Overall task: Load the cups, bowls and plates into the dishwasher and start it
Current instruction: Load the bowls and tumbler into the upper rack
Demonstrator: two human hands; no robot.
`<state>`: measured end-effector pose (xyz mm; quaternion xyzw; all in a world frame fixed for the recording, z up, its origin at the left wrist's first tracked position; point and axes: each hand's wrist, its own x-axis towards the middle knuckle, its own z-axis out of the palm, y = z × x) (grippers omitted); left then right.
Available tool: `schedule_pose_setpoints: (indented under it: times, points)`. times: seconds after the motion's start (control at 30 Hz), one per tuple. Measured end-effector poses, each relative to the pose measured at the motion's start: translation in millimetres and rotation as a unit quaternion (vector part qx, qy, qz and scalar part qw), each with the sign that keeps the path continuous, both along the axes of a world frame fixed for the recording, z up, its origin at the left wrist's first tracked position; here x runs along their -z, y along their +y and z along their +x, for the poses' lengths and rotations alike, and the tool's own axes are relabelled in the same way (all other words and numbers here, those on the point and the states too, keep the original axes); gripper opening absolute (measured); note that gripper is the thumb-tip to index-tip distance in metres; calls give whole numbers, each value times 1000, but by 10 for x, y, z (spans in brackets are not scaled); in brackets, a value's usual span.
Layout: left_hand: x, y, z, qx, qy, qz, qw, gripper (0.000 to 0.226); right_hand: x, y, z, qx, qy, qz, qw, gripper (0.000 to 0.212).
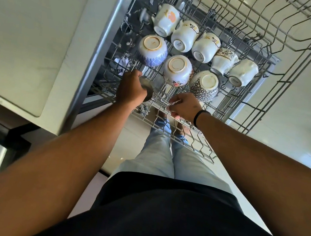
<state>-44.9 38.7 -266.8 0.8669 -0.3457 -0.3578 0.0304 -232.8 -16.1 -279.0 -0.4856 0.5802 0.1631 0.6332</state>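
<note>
Pulled-out wire rack (pixel 231 99), left hand (pixel 130 89) gripping steel bowl (pixel 146 89) base-up, right hand (pixel 186 107) pinching rack wire

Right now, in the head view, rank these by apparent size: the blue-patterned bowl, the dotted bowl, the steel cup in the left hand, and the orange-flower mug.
Largest to smallest:
1. blue-patterned bowl and dotted bowl: they look alike, so I won't rank them.
2. orange-flower mug, though it sits farther back, so this is unsure.
3. steel cup, partly hidden by the left hand.

The single head-worn camera looked steeply down from close above the pulled-out dishwasher rack (pixel 202 96), past the person's torso.
</note>
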Motion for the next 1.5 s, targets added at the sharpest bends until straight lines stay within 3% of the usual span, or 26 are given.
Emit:
schedule_pose_setpoints:
  times: [0.17, 0.4, 0.73, 0.87, 0.97, 1.07, 1.3, 1.5]
  points:
    - [-91, 10, -49, 11, -14, 2, 1000, 54, -101, -18, -68, 15, -17, 4, 1000, 17]
    - [-445, 167, -248, 42, -47, -8, 998, 61, -515, -92, -278, -6, -18, -60, 998, 10]
    - [-997, 513, -792, 50, -7, -129, 990, 59, -1272, -60, -659, -31, -58, -114, 991, 12]
    - [-1216, 574, -925, -8, 18, -183, 983, 63, -1502, -12, -765, -32, -70, -131, 988, 2]
    - [-1401, 618, -911, -61, 12, -215, 975, 63, -1648, -11, -828, -40, -73, -144, 986, 13]
    - [-1574, 691, -830, -90, 0, -237, 967, 64, -1763, -52, -821, -27, -90, -158, 983, 8]
    - [-1997, 1140, -597, -148, -7, -266, 952, 74, -2047, -133, -504, 27, -177, -146, 973, 10]
    - [-2282, 1528, -445, -197, -59, -334, 920, 61, -2437, -103, 91, 12, -261, -174, 949, 8]
